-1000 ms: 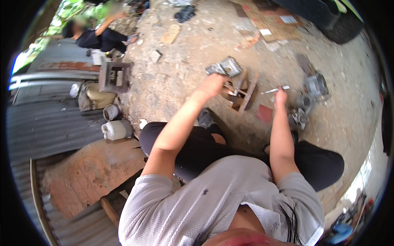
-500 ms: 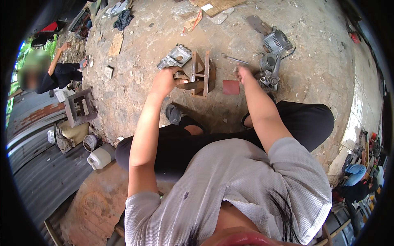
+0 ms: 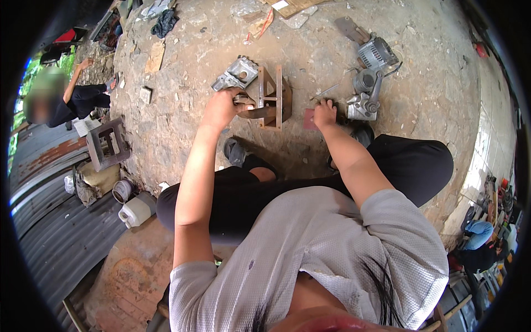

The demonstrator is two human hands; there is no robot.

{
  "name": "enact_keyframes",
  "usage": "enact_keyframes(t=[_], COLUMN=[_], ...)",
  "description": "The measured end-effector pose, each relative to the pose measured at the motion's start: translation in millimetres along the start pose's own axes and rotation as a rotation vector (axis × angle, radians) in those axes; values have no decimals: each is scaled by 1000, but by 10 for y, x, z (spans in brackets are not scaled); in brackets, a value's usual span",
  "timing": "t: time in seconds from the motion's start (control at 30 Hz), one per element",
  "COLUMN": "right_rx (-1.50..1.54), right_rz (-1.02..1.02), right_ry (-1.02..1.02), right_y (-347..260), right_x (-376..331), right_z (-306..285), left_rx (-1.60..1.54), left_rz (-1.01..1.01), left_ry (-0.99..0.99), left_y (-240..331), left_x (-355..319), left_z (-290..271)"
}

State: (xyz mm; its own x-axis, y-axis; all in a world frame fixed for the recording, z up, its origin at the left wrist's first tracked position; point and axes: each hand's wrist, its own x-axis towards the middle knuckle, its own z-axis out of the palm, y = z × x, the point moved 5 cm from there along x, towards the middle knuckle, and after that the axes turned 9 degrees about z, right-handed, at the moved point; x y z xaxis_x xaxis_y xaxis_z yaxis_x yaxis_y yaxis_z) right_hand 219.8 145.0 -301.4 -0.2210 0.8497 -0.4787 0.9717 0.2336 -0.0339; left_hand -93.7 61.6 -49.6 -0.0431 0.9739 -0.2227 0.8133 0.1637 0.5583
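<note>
My left hand (image 3: pixel 222 107) is closed around a small metal part (image 3: pixel 247 106) and holds it against a rusty steel channel frame (image 3: pixel 272 96) standing on the concrete ground. A grey cast-metal bracket (image 3: pixel 237 73) lies just beyond that hand. My right hand (image 3: pixel 324 113) rests fingers-down on a small red sheet (image 3: pixel 308 119) on the ground, right of the frame. I cannot tell whether it grips the sheet. A grey alternator-like motor assembly (image 3: pixel 370 74) lies a little further right.
Another person (image 3: pixel 66 99) crouches at the far left. A rusty metal stool frame (image 3: pixel 108 144), a white jug (image 3: pixel 137 209) and a tin (image 3: pixel 121 191) stand beside corrugated sheeting (image 3: pixel 61 232). Scraps, a dark rag (image 3: pixel 164 22) and cardboard lie at the back.
The view has swung so the work sits centred and closer. My right hand has come down onto the red sheet. My left hand stays at the rusty frame.
</note>
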Motion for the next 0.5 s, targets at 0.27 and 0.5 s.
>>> enact_keyframes(t=[0.27,0.5], right_rx=[284,738], right_rz=[-48,92], right_ry=[-362,123], right_y=[-50,-455], right_x=[514,483], right_z=[-11,-599], left_rx=[34,-14], left_rz=[10,8], left_ry=[12,9], left_y=[-58,-54], left_x=[4,8], left_z=[30,18])
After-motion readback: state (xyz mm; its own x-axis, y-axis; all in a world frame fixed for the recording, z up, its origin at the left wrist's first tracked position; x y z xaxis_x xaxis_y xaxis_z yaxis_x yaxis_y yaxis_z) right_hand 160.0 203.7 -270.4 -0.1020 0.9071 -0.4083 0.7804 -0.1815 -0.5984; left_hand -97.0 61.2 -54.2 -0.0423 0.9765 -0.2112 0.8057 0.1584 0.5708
